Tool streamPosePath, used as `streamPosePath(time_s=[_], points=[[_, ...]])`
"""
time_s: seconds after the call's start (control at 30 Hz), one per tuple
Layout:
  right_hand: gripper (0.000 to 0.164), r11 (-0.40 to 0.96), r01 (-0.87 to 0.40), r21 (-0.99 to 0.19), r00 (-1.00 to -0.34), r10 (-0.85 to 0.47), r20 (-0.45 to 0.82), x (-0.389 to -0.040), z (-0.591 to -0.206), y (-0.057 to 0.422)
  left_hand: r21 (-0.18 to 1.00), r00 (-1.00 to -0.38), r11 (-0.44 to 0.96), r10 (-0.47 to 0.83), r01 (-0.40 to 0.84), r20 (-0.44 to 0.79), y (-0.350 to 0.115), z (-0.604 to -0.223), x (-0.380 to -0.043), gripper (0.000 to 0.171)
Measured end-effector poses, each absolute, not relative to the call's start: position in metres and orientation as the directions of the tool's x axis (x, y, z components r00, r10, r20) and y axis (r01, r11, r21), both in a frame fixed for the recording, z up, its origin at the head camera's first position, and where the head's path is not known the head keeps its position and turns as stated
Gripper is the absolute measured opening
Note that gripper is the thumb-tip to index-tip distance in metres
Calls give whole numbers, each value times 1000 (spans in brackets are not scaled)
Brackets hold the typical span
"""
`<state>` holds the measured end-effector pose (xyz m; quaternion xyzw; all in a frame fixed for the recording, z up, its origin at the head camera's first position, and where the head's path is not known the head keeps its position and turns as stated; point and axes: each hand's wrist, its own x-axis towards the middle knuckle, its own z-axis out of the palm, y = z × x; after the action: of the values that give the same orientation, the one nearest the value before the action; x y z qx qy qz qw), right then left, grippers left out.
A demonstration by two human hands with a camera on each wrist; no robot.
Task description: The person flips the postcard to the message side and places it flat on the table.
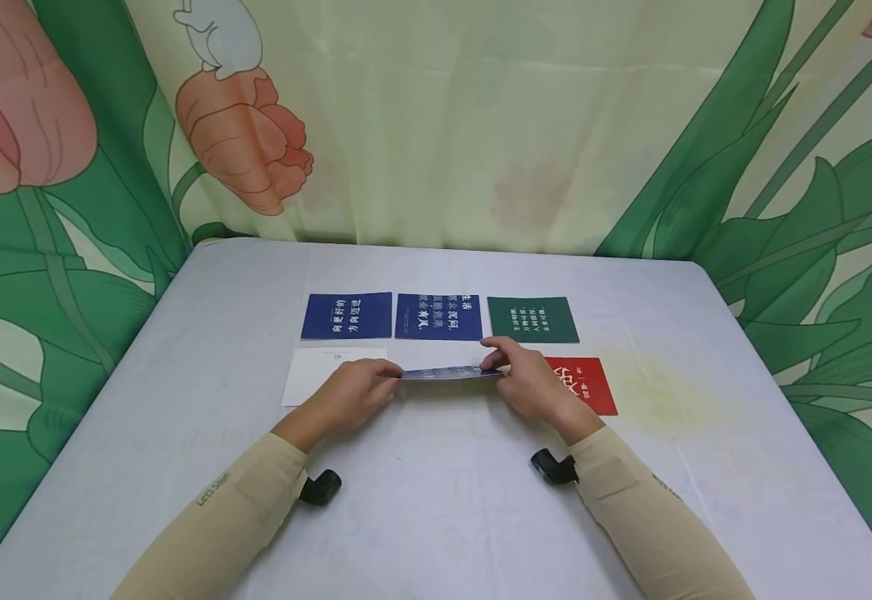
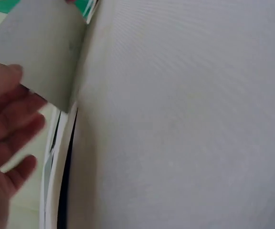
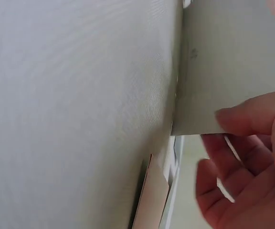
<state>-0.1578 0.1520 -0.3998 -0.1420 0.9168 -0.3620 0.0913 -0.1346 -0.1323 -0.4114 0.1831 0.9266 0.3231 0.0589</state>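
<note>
Slanting between a white card point(image 1: 319, 375) and a red card point(image 1: 589, 386), a blue-printed card point(image 1: 447, 374) is pinched at opposite ends by the left hand point(image 1: 353, 390) and right hand point(image 1: 532, 385), presumably for steadiness. Beyond, two navy cards point(image 1: 347, 316) and a green card point(image 1: 533, 320) are aligned.

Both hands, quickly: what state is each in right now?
Left hand: pinching one end of a thin, rectangular, blue-topped card.
Right hand: pinching the opposite end of that same card.

Curtained-off booth, looks staged for recording: printed curtains point(image 1: 443, 125) with tulips point(image 1: 19, 104) and a rabbit point(image 1: 229, 37) behind and both sides, white table point(image 1: 421, 517), wrist cameras point(image 1: 321, 487). Home or office: can't tell.
</note>
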Motion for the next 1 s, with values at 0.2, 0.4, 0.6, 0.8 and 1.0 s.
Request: streamPosePath(time_s=[0.2, 0.4, 0.6, 0.8, 1.0], points=[[59, 654, -257, -712, -955, -286, 82, -157, -396, 151, 626, -917, 670, 278, 399, 286, -133, -411, -132, 19], [59, 581, -225, -782, -965, -243, 97, -154, -397, 149, 698, -921, 603, 211, 386, 328, -134, -412, -132, 43], [44, 501, -248, -829, -962, -230, 149, -151, -399, 149, 682, -903, 599, 194, 419, 384, -134, -412, -131, 31], [44, 487, -263, -833, -960, -222, 173, -151, -397, 149, 701, -912, 588, 195, 403, 361, -133, -411, -133, 31], [48, 492, -237, -838, -967, -203, 154, -151, -396, 148, 721, -932, 591, 197, 361, 306, -132, -410, -134, 44]])
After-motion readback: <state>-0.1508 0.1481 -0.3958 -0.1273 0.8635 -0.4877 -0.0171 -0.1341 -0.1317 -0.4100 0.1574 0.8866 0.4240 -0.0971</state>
